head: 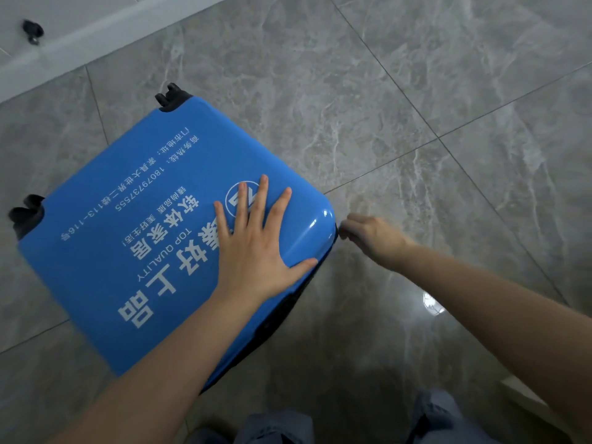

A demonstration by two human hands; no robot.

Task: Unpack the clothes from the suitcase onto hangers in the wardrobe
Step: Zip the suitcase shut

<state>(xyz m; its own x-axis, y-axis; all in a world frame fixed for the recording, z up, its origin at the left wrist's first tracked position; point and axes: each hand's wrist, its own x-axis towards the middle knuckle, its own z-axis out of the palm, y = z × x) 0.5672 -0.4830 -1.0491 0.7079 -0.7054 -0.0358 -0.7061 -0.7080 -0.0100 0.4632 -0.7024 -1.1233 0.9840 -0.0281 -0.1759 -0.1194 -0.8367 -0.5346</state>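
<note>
Head camera looks down on a blue suitcase lying flat and closed on a grey marbled tile floor. Its glossy lid faces up and carries white printed lettering, a round logo and a phone number, all upside down from this viewpoint. Two black wheels stick out at the far end, one at the far corner and one at the left corner, just beside a pale baseboard that runs along the top left. A small dark object sits against that pale strip; what it is cannot be told.

The left hand lies palm-down on the lid near the suitcase's right near corner, fingers straight and spread, thumb pointing toward the edge; it presses flat and grasps nothing. The right hand is at the rounded right corner of the suitcase, at the dark seam between the two shells. Its fingers are curled with the tips pinched together right at that seam, apparently on a small zipper pull, though the pull itself is too small and hidden to make out clearly. Both bare forearms reach in from the bottom of the frame.

At the bottom edge, two knees in blue-grey trousers show, close to the suitcase's near side. A bright light reflection glints on the tile beneath the right forearm.
</note>
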